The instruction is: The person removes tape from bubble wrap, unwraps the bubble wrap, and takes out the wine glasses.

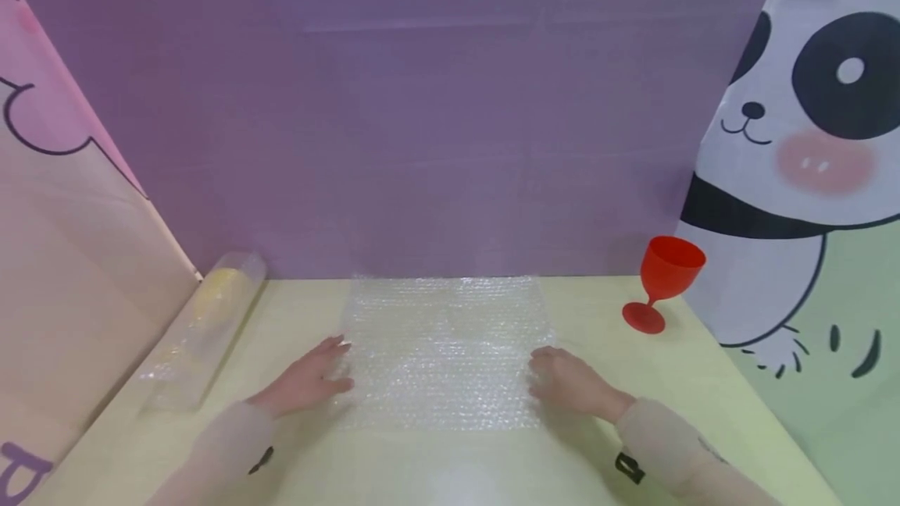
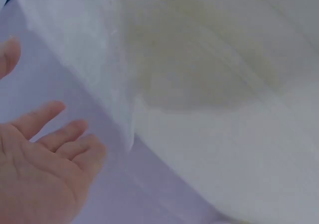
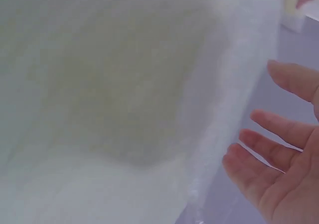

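fingers spread and thumbs apart, a person's left hand (image 1: pixel 305 381) and right hand (image 1: pixel 573 383) flank a sheet of clear bubble wrap (image 1: pixel 443 365), one at each side edge; whether the fingertips touch it cannot be told. the bubble wrap lies flat on a pale yellow table (image 1: pixel 450 467), between the two hands, its far edge near a purple backdrop (image 1: pixel 436 139) that rises behind it. pale sleeves (image 1: pixel 657 436) cover the forearms, reaching in from the near side of the bubble wrap. to the left of the bubble wrap, well apart from it, a clear wrapped package (image 1: pixel 186 358) lies lengthwise, something yellow showing inside. to its right and also well apart, a red goblet (image 1: pixel 668 276) stands on the table. farther out, beyond the goblet side of the bubble wrap, a cartoon panda (image 1: pixel 844 170) decorates a side panel.
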`<state>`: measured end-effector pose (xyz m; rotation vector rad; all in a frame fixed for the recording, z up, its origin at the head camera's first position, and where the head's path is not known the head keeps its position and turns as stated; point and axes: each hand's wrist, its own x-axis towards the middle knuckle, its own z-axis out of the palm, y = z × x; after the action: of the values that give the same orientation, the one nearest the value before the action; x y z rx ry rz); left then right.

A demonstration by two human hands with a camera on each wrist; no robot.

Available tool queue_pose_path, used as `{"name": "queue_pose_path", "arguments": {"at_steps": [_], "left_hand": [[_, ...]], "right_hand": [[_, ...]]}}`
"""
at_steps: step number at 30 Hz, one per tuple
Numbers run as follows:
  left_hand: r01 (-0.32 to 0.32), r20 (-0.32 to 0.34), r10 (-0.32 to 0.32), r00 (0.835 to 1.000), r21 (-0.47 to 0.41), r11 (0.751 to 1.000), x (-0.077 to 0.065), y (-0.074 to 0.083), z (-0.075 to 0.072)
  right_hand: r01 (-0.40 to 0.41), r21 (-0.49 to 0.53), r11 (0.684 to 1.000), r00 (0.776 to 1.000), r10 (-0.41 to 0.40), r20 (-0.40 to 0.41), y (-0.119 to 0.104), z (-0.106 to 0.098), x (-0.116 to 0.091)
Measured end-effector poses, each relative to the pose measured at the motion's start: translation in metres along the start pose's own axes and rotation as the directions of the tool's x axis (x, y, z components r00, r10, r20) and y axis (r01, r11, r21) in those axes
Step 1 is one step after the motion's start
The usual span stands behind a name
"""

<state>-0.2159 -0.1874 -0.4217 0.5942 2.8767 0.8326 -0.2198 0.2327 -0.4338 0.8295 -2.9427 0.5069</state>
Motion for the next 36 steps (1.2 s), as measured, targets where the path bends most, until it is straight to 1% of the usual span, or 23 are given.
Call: {"name": "queue_pose_path", "arguments": {"at_steps": [2,3,5,7,8,10,12,15,17,19,21,22,25,28,30,32,35,36], "left_hand": [[-0.001,-0.037,0.001,0.999,0.002,1.000,-0.008,0.000,-0.006],[0.001,-0.060,-0.001,0.998,0.004,1.000,-0.012,0.000,-0.009],[0.013,-0.112,-0.011,0.994,0.016,1.000,-0.020,-0.002,-0.016],[0.020,-0.182,-0.014,0.983,0.030,0.999,-0.027,-0.007,-0.023],[0.027,-0.217,-0.018,0.976,0.038,0.999,-0.031,-0.010,-0.028],[0.047,-0.292,-0.030,0.956,0.051,0.998,-0.036,-0.018,-0.040],[0.076,-0.366,-0.047,0.929,0.064,0.995,-0.039,-0.029,-0.053],[0.143,-0.440,-0.095,0.893,0.077,0.987,-0.042,-0.049,-0.075],[0.187,-0.459,-0.132,0.879,0.077,0.979,-0.044,-0.063,-0.086],[0.215,-0.453,-0.159,0.877,0.076,0.974,-0.044,-0.077,-0.095],[0.227,-0.441,-0.173,0.881,0.072,0.971,-0.044,-0.089,-0.101],[0.230,-0.431,-0.177,0.885,0.073,0.971,-0.044,-0.095,-0.103],[0.239,-0.425,-0.185,0.886,0.076,0.968,-0.042,-0.112,-0.106],[0.267,-0.407,-0.216,0.888,0.073,0.961,-0.042,-0.127,-0.109],[0.301,-0.381,-0.255,0.889,0.064,0.951,-0.044,-0.136,-0.110],[0.326,-0.347,-0.287,0.893,0.058,0.943,-0.047,-0.143,-0.112],[0.364,-0.295,-0.337,0.894,0.042,0.930,-0.051,-0.150,-0.115],[0.369,-0.276,-0.346,0.897,0.035,0.929,-0.052,-0.152,-0.116]], "right_hand": [[-0.054,0.089,0.995,0.998,0.057,-0.026,-0.006,-0.003,0.001],[-0.076,0.146,0.986,0.996,0.082,-0.035,-0.009,-0.004,0.002],[-0.088,0.251,0.964,0.993,0.106,-0.059,-0.017,-0.003,0.002],[-0.083,0.354,0.932,0.991,0.115,-0.070,-0.023,-0.001,0.002],[-0.071,0.398,0.915,0.991,0.111,-0.078,-0.025,0.000,0.002],[-0.054,0.480,0.875,0.990,0.108,-0.087,-0.029,0.002,0.002],[-0.064,0.539,0.840,0.989,0.126,-0.079,-0.032,0.003,0.002],[-0.102,0.601,0.793,0.985,0.164,-0.050,-0.038,0.002,0.003],[-0.138,0.622,0.771,0.981,0.194,-0.023,-0.040,0.002,0.003],[-0.161,0.638,0.753,0.978,0.207,0.002,-0.042,0.002,0.003],[-0.175,0.645,0.744,0.976,0.217,0.015,-0.042,0.003,0.003],[-0.180,0.646,0.742,0.975,0.219,0.020,-0.043,0.003,0.003],[-0.200,0.656,0.728,0.972,0.231,0.040,-0.043,0.005,0.004],[-0.216,0.663,0.716,0.971,0.232,0.066,-0.043,0.006,0.004],[-0.215,0.661,0.719,0.973,0.219,0.077,-0.044,0.007,0.004],[-0.205,0.651,0.731,0.976,0.200,0.082,-0.044,0.007,0.003],[-0.183,0.640,0.747,0.982,0.169,0.084,-0.044,0.007,0.002],[-0.181,0.637,0.749,0.983,0.165,0.086,-0.045,0.007,0.002]]}}
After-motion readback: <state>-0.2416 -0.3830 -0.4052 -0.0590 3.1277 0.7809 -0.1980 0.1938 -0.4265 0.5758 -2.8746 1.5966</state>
